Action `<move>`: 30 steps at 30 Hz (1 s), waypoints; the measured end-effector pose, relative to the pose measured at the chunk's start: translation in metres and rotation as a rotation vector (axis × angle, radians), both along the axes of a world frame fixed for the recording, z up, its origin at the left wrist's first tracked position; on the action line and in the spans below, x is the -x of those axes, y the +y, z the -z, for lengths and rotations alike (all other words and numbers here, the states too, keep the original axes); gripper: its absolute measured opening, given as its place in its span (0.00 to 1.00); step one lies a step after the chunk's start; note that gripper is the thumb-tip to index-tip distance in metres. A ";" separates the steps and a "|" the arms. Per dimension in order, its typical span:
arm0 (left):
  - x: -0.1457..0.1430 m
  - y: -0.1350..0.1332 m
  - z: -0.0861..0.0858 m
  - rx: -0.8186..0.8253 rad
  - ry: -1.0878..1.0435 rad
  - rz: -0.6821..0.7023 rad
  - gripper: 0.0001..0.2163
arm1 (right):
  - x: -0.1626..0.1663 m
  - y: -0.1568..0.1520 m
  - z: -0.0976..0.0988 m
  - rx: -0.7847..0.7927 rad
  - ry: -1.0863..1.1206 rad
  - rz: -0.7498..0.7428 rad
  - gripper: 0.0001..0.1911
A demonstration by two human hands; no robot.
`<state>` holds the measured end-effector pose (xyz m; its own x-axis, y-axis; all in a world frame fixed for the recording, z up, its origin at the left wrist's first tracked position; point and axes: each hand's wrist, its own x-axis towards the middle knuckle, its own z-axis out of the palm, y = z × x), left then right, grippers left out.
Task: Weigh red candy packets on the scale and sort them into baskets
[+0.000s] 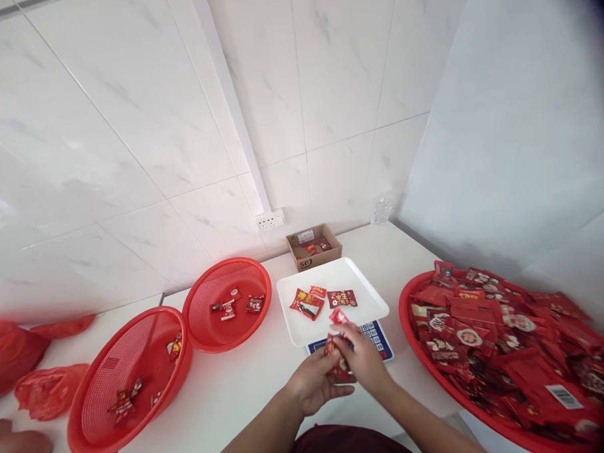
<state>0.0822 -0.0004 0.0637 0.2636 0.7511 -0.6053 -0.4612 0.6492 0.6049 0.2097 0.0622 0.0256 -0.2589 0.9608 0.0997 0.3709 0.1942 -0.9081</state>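
My left hand is closed around a dark red snack packet, just in front of the scale. Close beside it, my right hand has its fingers pinched on the same packet's upper part, and a small shiny red packet sticks out above those fingers. How many packets lie between the hands is partly hidden. Behind them is a white weighing tray, with several red packets lying on it. The blue keypad of the scale shows under the tray's near edge.
At right, a large red basin is heaped with red packets. Two red mesh baskets at left hold a few packets. A cardboard box stands behind the tray. Red plastic bags and another person's hand are far left.
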 end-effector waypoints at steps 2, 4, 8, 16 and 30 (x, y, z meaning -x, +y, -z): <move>0.001 -0.007 0.009 0.041 0.004 0.012 0.19 | 0.001 -0.021 0.004 0.065 0.002 -0.102 0.18; 0.004 -0.015 0.015 0.065 0.021 0.024 0.18 | -0.007 -0.033 0.006 0.138 -0.004 -0.161 0.20; 0.016 -0.028 0.015 0.104 0.100 -0.060 0.19 | -0.033 -0.046 0.003 0.343 0.009 -0.199 0.26; 0.018 -0.040 0.000 -0.016 0.092 -0.008 0.24 | -0.039 -0.073 -0.016 0.511 -0.049 -0.448 0.37; 0.018 -0.037 0.000 -0.118 0.236 -0.025 0.25 | -0.027 -0.068 -0.020 0.658 0.126 -0.378 0.33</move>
<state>0.0647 -0.0377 0.0641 0.1059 0.8248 -0.5554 -0.3131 0.5578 0.7686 0.2365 -0.0059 0.0451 -0.6064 0.6807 -0.4109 0.2727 -0.3074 -0.9117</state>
